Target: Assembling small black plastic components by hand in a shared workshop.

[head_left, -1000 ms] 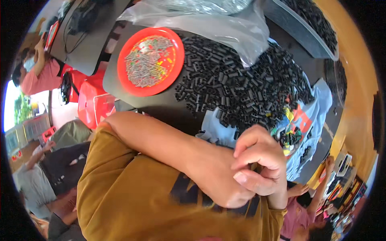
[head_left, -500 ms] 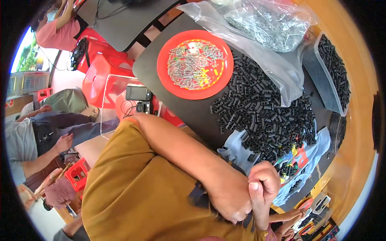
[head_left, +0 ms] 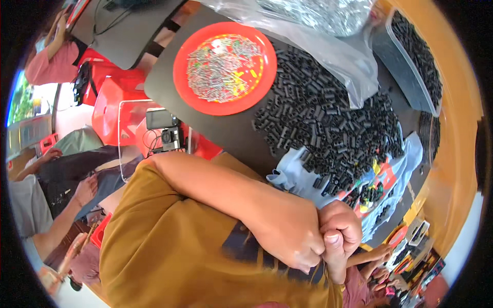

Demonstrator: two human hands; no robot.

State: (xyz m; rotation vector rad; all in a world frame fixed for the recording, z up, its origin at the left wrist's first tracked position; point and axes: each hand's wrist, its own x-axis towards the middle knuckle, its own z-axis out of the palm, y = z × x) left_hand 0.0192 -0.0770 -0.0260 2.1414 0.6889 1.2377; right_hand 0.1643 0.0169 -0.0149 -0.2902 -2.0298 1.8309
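My left hand point(head_left: 292, 241) and my right hand point(head_left: 340, 233) meet in front of my mustard-brown shirt point(head_left: 179, 241). Both are closed, their fingers curled and the knuckles touching. The right thumb lies folded along the bent forefinger. Whatever they may grip is hidden inside the fingers. Just beyond them, a heap of small black plastic tube-like pieces point(head_left: 328, 123) spreads over the dark table point(head_left: 226, 136) and onto a light blue cloth point(head_left: 298, 167). Farther off on the table, a red plate point(head_left: 182, 77) holds many small metal springs point(head_left: 215, 72) and a few yellow bits point(head_left: 240, 84).
A clear plastic bag point(head_left: 328, 46) of shiny pieces lies at the far side. Beside it, a grey bin point(head_left: 403, 72) of black pieces stands near the orange-brown wooden edge point(head_left: 459, 102). Red stools point(head_left: 110, 110) and seated people point(head_left: 31, 205) are on the left; other workers' hands point(head_left: 377, 254) show lower right.
The table, plate and heap have shifted up and left in the view. My hands stay closed together, with the left wrist turned slightly.
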